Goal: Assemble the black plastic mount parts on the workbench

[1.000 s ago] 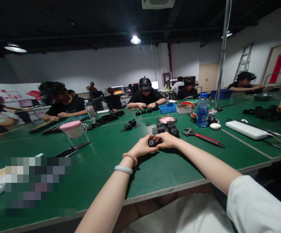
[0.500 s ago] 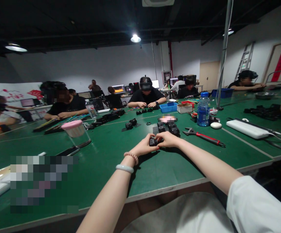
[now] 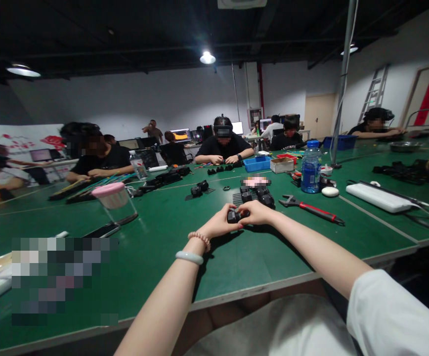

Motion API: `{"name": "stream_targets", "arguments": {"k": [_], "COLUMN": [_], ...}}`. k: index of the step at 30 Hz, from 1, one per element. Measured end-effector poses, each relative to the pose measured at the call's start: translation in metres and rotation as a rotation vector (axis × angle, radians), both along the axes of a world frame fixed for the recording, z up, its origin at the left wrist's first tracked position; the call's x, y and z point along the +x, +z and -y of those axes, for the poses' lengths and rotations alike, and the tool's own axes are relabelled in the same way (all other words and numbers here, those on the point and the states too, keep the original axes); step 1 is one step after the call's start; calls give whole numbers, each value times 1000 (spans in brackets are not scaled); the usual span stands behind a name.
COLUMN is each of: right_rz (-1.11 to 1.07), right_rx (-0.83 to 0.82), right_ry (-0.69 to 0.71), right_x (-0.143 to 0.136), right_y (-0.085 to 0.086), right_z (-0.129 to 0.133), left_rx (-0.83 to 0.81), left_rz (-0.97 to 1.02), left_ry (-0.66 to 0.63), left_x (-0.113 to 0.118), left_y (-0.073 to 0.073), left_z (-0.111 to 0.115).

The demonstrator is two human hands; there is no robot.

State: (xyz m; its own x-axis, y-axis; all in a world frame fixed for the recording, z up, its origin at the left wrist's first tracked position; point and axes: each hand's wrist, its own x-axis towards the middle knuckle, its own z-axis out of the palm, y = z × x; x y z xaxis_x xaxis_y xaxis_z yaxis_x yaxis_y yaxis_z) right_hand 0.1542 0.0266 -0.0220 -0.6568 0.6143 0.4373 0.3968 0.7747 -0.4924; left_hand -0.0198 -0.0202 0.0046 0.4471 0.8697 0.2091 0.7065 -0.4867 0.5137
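Observation:
Between my two hands is a small black blocky part (image 3: 233, 215), low over the green table (image 3: 155, 277). My left hand (image 3: 219, 220) closes on it from the left, thumb at the near side. From the right, my right hand (image 3: 256, 214) pinches its other end, and the fingers cover much of it. Just beyond my hands lie more black blocky parts (image 3: 264, 196) with dark comb-like strips. A similar black part (image 3: 200, 188) rests farther left. To the right of my right hand lies an adjustable wrench (image 3: 313, 209) with a red and black handle.
A blue bottle (image 3: 311, 168), a white power bank-like slab (image 3: 379, 197) and a round white object (image 3: 329, 191) stand right. A pink-lidded cup (image 3: 111, 195) is left, beside a phone (image 3: 101, 231). Farther back are a blue tray (image 3: 257, 163) and several people at work.
My hands stay in nearly the same place, still around the black part. The view shifts very slightly. A person in the far background has become more upright.

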Motion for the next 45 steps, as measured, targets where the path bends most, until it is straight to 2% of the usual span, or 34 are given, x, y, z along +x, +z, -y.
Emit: {"name": "stream_targets", "arguments": {"k": [7, 18, 32, 41, 45], "right_rz": [17, 38, 81, -141, -227], "right_rx": [7, 1, -68, -182, -256], "right_ry": [-16, 2, 41, 16, 13], "right_x": [1, 1, 7, 2, 1], "right_y": [2, 3, -3, -5, -5], "right_z": [1, 0, -3, 5, 3], "left_rx": [6, 32, -69, -58, -58], "left_rz": [-14, -22, 13, 35, 14], "left_ry": [54, 37, 8, -52, -38], "left_x": [1, 1, 1, -1, -1], "left_y": [2, 1, 0, 1, 1], "left_z": [1, 0, 2, 1, 1]}}
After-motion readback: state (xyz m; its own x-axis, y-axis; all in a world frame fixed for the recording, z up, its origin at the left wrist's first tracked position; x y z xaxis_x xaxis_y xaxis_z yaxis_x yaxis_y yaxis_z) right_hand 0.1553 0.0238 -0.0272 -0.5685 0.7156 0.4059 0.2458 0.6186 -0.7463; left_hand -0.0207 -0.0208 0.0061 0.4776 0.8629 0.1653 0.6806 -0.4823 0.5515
